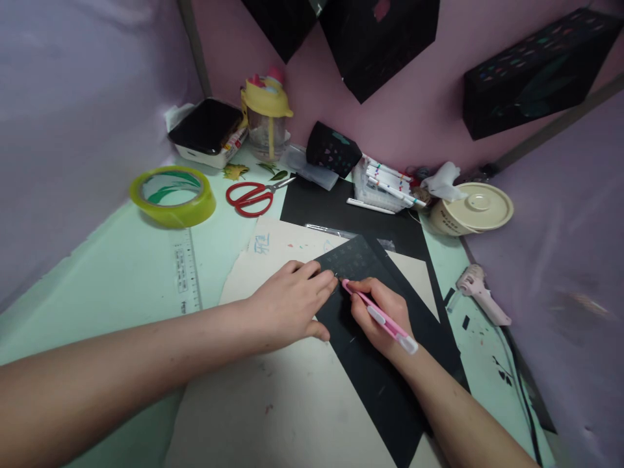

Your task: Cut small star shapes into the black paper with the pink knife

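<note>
Pink craft knife with translucent end cap (pixel 380 316) grasped in right hand (pixel 383 313), tip on black paper sheet (pixel 380 364). Left hand (pixel 291 303), holding nothing, lies across sheet's left edge. Beneath: cream-white paper (pixel 263 409). Beyond: red-handled scissors (pixel 253 197), yellow-green tape roll (pixel 173 196). Right: pale pink glue gun (pixel 482 296).

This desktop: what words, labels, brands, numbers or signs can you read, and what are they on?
None is clear enough to quote.
Ruler: print and scale, too small.
Cream pot: lettering, blurred.
White box: coloured print, blurred.
Tape roll: green core print, unreadable.
Pale sheet: blue marks, perhaps writing, unclear.
Black sheet: faint pale marks, too small.
</note>
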The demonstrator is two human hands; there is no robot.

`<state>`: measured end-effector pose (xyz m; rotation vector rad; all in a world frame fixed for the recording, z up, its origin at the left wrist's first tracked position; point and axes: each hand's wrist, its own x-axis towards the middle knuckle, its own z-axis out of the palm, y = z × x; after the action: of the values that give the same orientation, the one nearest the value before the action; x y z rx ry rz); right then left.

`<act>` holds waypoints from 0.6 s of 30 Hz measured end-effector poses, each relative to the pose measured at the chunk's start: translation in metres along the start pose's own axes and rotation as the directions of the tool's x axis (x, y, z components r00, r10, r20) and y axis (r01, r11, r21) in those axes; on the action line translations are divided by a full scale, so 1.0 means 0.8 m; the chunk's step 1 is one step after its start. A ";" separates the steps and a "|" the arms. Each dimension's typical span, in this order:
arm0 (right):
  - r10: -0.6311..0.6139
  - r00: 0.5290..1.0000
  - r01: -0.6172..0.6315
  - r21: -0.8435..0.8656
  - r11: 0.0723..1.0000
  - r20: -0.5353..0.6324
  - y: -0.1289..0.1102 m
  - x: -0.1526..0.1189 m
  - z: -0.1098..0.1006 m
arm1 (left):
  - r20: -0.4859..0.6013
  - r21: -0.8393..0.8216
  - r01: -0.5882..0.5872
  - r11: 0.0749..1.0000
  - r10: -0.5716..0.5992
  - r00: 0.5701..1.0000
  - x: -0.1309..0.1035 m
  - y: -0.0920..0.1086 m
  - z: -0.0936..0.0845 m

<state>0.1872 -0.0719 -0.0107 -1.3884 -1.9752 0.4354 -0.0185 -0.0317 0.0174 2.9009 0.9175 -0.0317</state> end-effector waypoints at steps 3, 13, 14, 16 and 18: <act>0.042 0.999 -0.042 0.029 0.999 -0.004 0.001 -0.003 0.000 | 0.000 -0.002 0.000 1.000 0.000 1.000 0.000 0.000 0.000; 0.197 0.977 -0.187 0.125 0.974 -0.077 0.000 0.000 -0.001 | -0.001 -0.008 -0.006 1.000 0.006 1.000 0.000 -0.001 0.001; 0.197 0.977 -0.187 0.128 0.974 -0.076 0.000 0.000 -0.001 | 0.001 -0.009 -0.006 1.000 0.006 1.000 0.000 -0.001 0.001; 0.201 0.977 -0.190 0.127 0.973 -0.072 0.001 0.001 0.000 | 0.006 -0.014 -0.003 1.000 0.003 1.000 0.000 -0.001 0.000; 0.207 0.976 -0.198 0.126 0.972 -0.066 0.002 0.000 0.000 | 0.010 -0.023 -0.002 1.000 0.002 1.000 0.000 -0.001 0.001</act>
<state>0.1881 -0.0711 -0.0119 -1.5138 -1.7226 0.5726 -0.0187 -0.0311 0.0168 2.8781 0.9074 -0.0354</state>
